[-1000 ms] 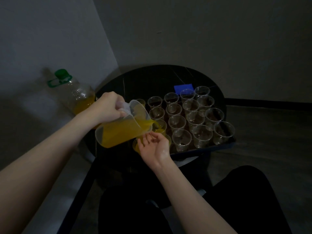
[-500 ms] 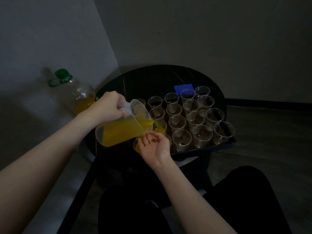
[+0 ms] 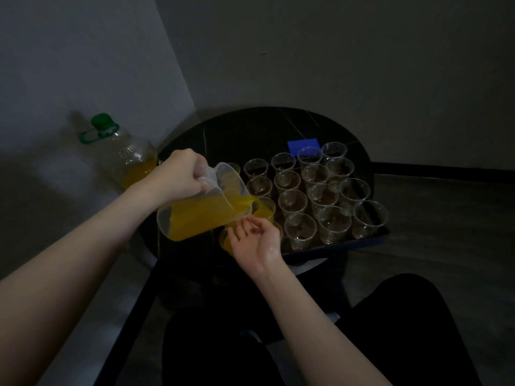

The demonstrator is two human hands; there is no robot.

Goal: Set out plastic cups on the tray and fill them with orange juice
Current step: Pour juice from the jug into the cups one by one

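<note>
My left hand [image 3: 178, 176] grips the handle of a clear plastic jug [image 3: 200, 215] of orange juice, tilted with its spout over a cup [image 3: 266, 210] in the tray's left column that holds juice. My right hand [image 3: 255, 240] lies palm up with loosely curled fingers under the spout, against a juice-filled cup [image 3: 225, 240] at the tray's near left corner. Several empty clear cups [image 3: 334, 227] stand in rows on the dark tray [image 3: 370, 240].
The tray sits on a round black table [image 3: 250, 129]. A big bottle with a green cap [image 3: 122, 151], partly full of juice, stands left of the table by the wall. A blue object [image 3: 302, 144] lies behind the cups. My dark-clothed legs [image 3: 390, 330] are below.
The jug has tipped slightly further and the juice level in the cup under the spout has risen. Both hands stay almost where they were.
</note>
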